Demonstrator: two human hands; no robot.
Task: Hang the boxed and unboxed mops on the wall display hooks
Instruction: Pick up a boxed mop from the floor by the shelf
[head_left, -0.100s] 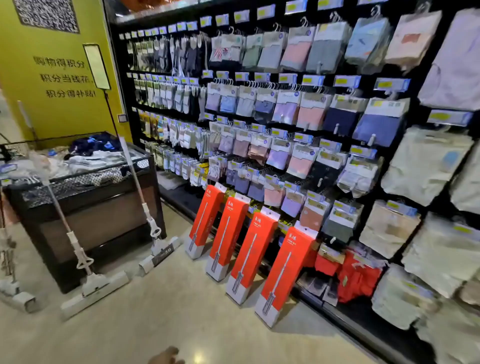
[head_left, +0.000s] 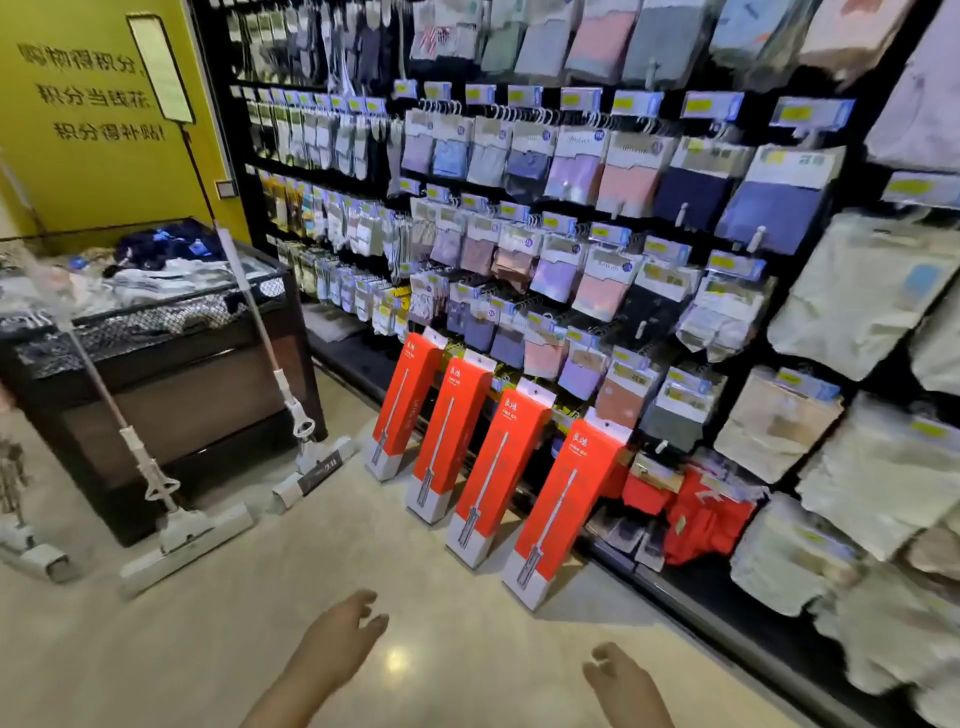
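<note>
- Boxed mops stand in a row of four on the floor (head_left: 218, 654), leaning back against the foot of the wall display (head_left: 649, 332); from the hands they lie at about twelve to one o'clock, and none is on a hook yet.
- Nearest boxed mop (head_left: 563, 519) sits at one o'clock, its long axis running up and away, base toward the hands and hang-tab toward the wall.
- Right hand (head_left: 621, 680) looks the closer of the two to that box; left hand (head_left: 340, 639) points more toward the middle of the row.
- Both hands are empty, fingers loosely spread and slightly curled, well apart from any mop.
- Unboxed mops (head_left: 171, 499) lean on the black bin (head_left: 171, 410) at ten to eleven o'clock, heads on the floor and handles slanting up and away to the left.
- Each red box carries a picture of a mop and white brush characters near the top, too blurred to read.
- Yellow wall (head_left: 72, 176) at eleven o'clock reads 购物得积分, 积分当钱花, 积分得补贴.
- Price tags (head_left: 709, 105) on the display are illegible.
</note>
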